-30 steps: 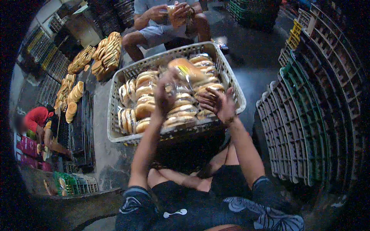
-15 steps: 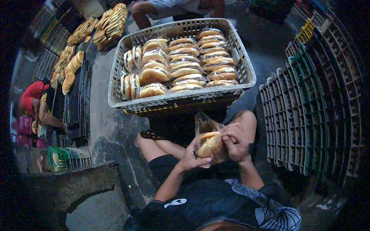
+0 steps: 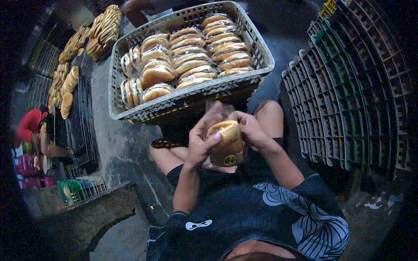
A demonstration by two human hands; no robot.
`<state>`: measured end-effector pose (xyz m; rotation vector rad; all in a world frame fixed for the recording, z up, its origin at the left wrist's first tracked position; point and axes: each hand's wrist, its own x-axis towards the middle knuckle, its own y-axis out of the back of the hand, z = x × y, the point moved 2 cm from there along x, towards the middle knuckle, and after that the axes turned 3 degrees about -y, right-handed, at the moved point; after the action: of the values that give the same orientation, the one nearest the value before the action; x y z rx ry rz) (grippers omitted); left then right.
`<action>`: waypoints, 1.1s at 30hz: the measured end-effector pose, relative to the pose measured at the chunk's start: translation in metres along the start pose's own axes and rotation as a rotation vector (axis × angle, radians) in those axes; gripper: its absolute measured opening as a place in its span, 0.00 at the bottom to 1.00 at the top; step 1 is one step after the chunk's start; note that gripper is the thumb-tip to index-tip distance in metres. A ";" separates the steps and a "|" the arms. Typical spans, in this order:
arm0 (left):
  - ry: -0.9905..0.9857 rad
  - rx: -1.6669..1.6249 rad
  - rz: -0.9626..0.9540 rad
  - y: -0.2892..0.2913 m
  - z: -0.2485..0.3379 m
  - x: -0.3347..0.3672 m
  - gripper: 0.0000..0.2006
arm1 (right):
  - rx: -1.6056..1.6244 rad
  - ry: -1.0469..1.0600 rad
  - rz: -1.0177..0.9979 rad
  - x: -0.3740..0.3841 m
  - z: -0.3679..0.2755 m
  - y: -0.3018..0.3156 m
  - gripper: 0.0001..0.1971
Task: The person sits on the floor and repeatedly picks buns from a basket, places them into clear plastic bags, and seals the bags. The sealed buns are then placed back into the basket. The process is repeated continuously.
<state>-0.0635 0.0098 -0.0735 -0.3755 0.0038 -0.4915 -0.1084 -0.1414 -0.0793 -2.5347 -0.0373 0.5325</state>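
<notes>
A round filled bun (image 3: 226, 134) sits in a clear plastic bag (image 3: 226, 152) that bears a round yellow mark. My left hand (image 3: 199, 144) is closed around the bun's left side, its thumb pressed on the front. At the upper right of the bag, my right hand (image 3: 250, 130) pinches the plastic with bent fingers. The bag's far end stands up between the hands and is blurred. Just beyond is a white plastic crate (image 3: 191, 92), holding rows of bagged buns (image 3: 191, 56) stacked on edge.
Tall stacks of crates (image 3: 324, 104) stand at my right. At the far left, unwrapped buns (image 3: 104, 30) lie in heaps beside dark trays (image 3: 82, 117), where a person in red (image 3: 30, 126) bends over. A low concrete wall (image 3: 87, 198) is at the near left.
The view has shifted, so the crate sits higher and further left. Both hands have turned the bag, and its yellow mark now shows. My right hand has moved to the bag's upper edge.
</notes>
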 end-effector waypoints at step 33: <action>-0.050 1.251 -0.150 -0.006 0.029 0.017 0.09 | -1.275 0.595 0.276 0.000 -0.033 -0.027 0.05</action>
<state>-0.0485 0.0068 -0.0432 0.8440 -0.3674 -0.5437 -0.0934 -0.1350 -0.0400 -3.8668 0.2807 -0.3399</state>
